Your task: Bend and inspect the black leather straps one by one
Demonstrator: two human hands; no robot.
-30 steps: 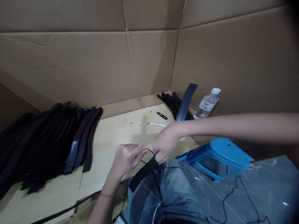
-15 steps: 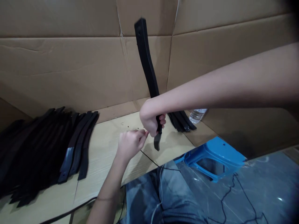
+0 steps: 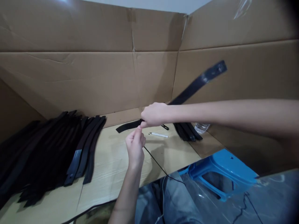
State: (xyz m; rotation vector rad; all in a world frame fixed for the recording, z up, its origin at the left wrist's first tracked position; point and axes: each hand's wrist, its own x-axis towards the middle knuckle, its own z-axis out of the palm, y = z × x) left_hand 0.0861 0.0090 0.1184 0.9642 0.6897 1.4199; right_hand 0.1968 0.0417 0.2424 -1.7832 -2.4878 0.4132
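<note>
A long, curved black strip (image 3: 195, 88) slants across the middle, its upper end raised to the right and its lower end at the left. Wrapped round its middle is my right hand (image 3: 154, 114), closed on it. Just below, my left hand (image 3: 135, 141) is closed, its fingertips pinching a thin black cord close to my right hand. The cord (image 3: 155, 160) hangs out beneath my left hand towards my lap. On the table, a white pen-like stick (image 3: 159, 135) and a small black slotted item (image 3: 165, 127) lie near my hands.
A big pile of black strips (image 3: 44, 152) covers the left of the table (image 3: 109, 161). Several more strips (image 3: 185, 132) and a clear bottle (image 3: 201, 127) are at the right. Cardboard walls (image 3: 93, 81) stand behind. A blue stool (image 3: 229, 168) is at the lower right.
The held strip has swung from nearly upright to a slant, its upper end moving right. My right hand has turned with it, and my left hand has risen slightly. The view has tilted up.
</note>
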